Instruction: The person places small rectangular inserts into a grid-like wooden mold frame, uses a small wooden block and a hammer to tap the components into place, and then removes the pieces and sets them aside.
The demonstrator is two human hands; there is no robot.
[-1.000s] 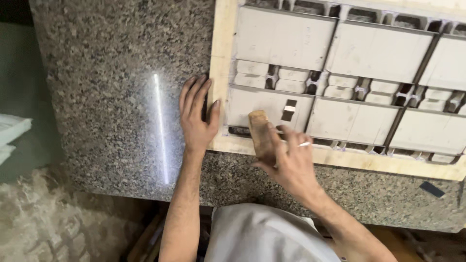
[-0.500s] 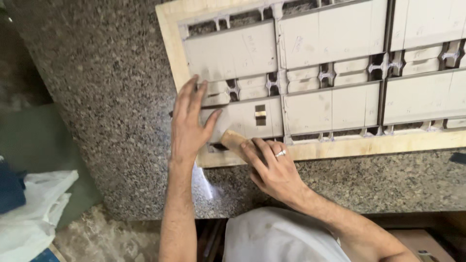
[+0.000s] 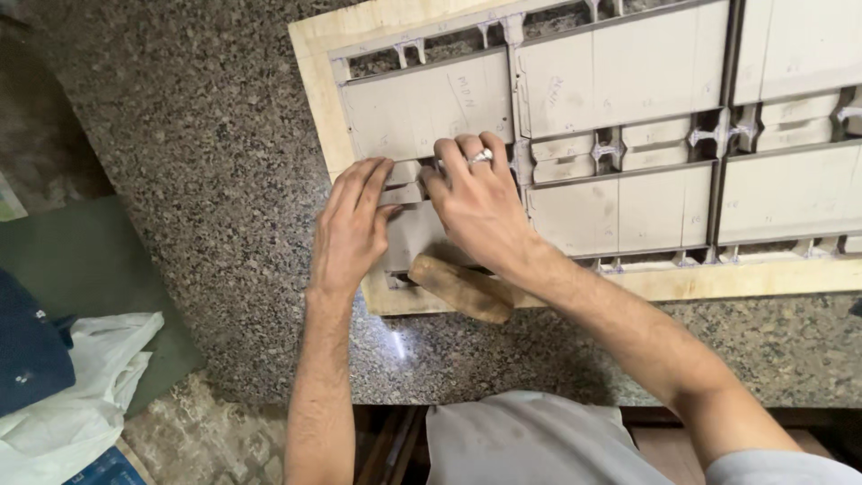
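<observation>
Granite bench (image 3: 180, 162), speckled grey, carries a pale wooden board (image 3: 332, 99) that bears rows of flat grey clay-like slabs (image 3: 620, 72) set in a grid. Both hands rest at the board's near left corner. The left hand (image 3: 350, 224) lies flat, fingers together, its grip holding nothing but pressing a small grey block (image 3: 404, 193). The right hand (image 3: 476, 202), a ring on one finger, curls its fingertips onto the same block, touching the left. A wooden stick (image 3: 458, 287) lies under the right wrist, across the board's edge.
</observation>
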